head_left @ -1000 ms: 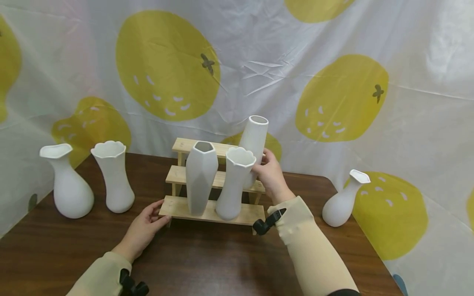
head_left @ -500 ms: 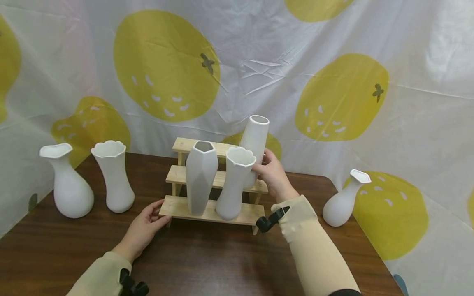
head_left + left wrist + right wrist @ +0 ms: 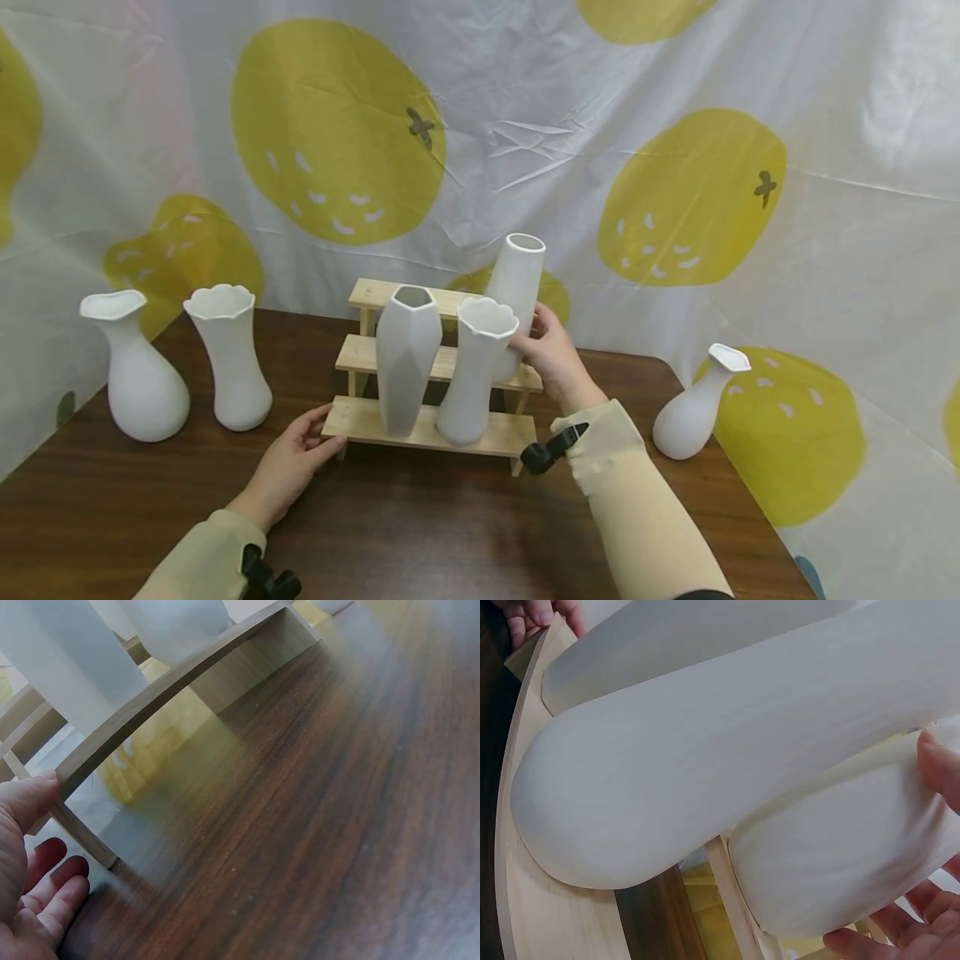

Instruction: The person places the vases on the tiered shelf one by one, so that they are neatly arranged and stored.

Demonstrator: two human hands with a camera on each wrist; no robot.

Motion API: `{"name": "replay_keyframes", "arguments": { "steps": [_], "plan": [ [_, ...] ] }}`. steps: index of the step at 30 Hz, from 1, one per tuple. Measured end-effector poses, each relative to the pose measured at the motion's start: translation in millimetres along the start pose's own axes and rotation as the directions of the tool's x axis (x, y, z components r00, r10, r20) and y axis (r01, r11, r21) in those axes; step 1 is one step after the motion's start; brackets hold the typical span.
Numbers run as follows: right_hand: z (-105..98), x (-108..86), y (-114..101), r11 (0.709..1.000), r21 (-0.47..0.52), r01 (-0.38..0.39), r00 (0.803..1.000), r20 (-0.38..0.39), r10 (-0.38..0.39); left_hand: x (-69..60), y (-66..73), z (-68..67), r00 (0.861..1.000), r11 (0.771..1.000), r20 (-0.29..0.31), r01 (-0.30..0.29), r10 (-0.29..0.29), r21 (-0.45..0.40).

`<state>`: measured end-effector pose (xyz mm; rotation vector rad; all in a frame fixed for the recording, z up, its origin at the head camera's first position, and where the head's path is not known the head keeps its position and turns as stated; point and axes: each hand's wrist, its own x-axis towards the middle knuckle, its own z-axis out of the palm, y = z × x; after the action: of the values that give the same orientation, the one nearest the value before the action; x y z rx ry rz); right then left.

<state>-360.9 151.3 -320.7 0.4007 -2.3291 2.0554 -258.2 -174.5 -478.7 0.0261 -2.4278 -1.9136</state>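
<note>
A three-tier wooden stand (image 3: 502, 432) stands on the table. My left hand (image 3: 288, 462) grips the left end of its lowest shelf, thumb (image 3: 34, 796) at the edge. On that shelf stand a faceted white vase (image 3: 408, 362) and, to its right, a scalloped-rim white vase (image 3: 467, 387). Behind them, a tall smooth white vase (image 3: 516, 279) leans slightly right on the middle tier. My right hand (image 3: 553, 354) holds this vase from the right; in the right wrist view the thumb (image 3: 939, 769) and fingers (image 3: 911, 930) lie on either side of its body.
At the left of the table (image 3: 420, 533) stand a bent-neck white vase (image 3: 146, 383) and another scalloped-rim vase (image 3: 238, 375). A smaller bent-neck vase (image 3: 686, 417) is near the right edge. A fruit-printed curtain (image 3: 525, 100) hangs behind the table.
My right wrist has shifted slightly to the right, with the tall vase moving barely at all. My left hand stays in place on the stand.
</note>
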Motion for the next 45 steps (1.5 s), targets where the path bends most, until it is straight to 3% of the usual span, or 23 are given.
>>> {"name": "replay_keyframes", "arguments": {
  "steps": [11, 17, 24, 30, 36, 45],
  "plan": [
    [-9, -9.8, 4, 1.000, -0.002, -0.007, 1.000, 0.011, 0.007, 0.6, -0.9, -0.2, 1.000, 1.000, 0.007, -0.006, 0.006, -0.002],
    [-19, -16.9, 9, 0.998, -0.045, -0.038, 0.999, -0.022, 0.037, 0.9, -0.9, -0.4, 1.000, 1.000, 0.005, -0.003, 0.003, -0.004],
    [-32, -32.3, 19, 0.996, -0.085, -0.013, 0.998, -0.069, 0.007, 0.3, 0.2, -0.4, 1.000, 1.000, 0.003, -0.006, 0.006, 0.004],
    [-39, -50.6, 38, 0.994, -0.110, -0.018, 0.991, -0.135, 0.003, 0.2, 0.7, -0.1, 1.000, 1.000, 0.001, -0.003, 0.003, -0.001],
    [-32, -73.5, 63, 0.996, -0.085, -0.036, 0.982, -0.186, 0.020, 0.5, 0.1, 0.1, 1.000, 1.000, -0.001, -0.008, 0.008, -0.002],
    [-24, -93.7, 99, 0.991, -0.119, -0.058, 0.984, -0.175, 0.036, 0.4, 0.8, -0.1, 1.000, 1.000, 0.009, -0.001, 0.001, -0.006]
  ]
}}
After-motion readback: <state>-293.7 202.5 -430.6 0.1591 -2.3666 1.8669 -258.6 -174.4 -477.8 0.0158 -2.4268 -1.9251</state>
